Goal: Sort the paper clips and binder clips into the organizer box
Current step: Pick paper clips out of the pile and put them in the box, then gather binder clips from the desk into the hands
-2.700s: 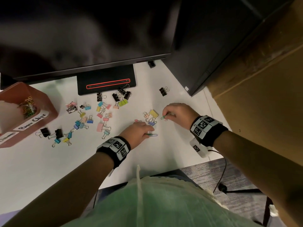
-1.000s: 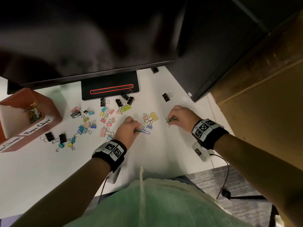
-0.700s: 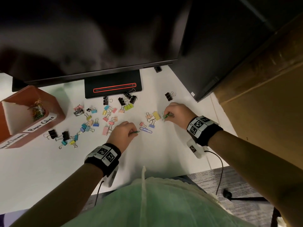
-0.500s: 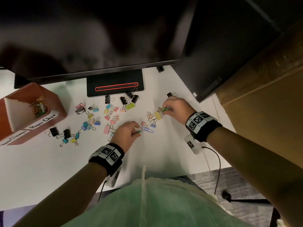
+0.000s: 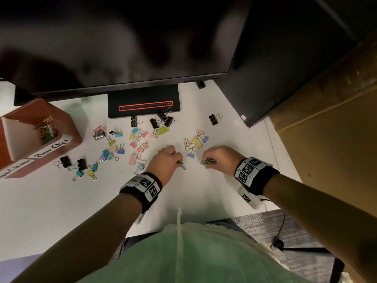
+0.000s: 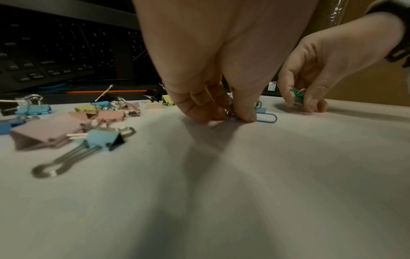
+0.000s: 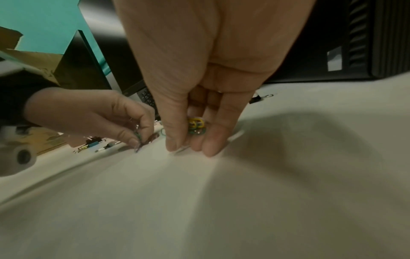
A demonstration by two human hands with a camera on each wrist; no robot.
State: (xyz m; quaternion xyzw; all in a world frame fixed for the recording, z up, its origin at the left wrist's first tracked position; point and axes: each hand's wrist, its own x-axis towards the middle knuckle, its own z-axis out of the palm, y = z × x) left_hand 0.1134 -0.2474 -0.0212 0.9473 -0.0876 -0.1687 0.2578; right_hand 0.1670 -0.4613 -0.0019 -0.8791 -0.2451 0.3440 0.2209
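While curled fingers hide most held clips, the left hand (image 5: 166, 160) pinches a blue paper clip (image 6: 267, 117) on the bench (image 5: 204, 193); the right hand (image 5: 221, 158) clamps green paper clips (image 5: 207, 161).

Your left hand (image 6: 213, 66) covers most of the blue paper clip (image 6: 267, 117), leaving only its end loop showing. How many paper clips your right hand (image 7: 199, 78) holds is too blurred to count. The organizer box (image 5: 67, 129) is cut off by the head view's left edge.
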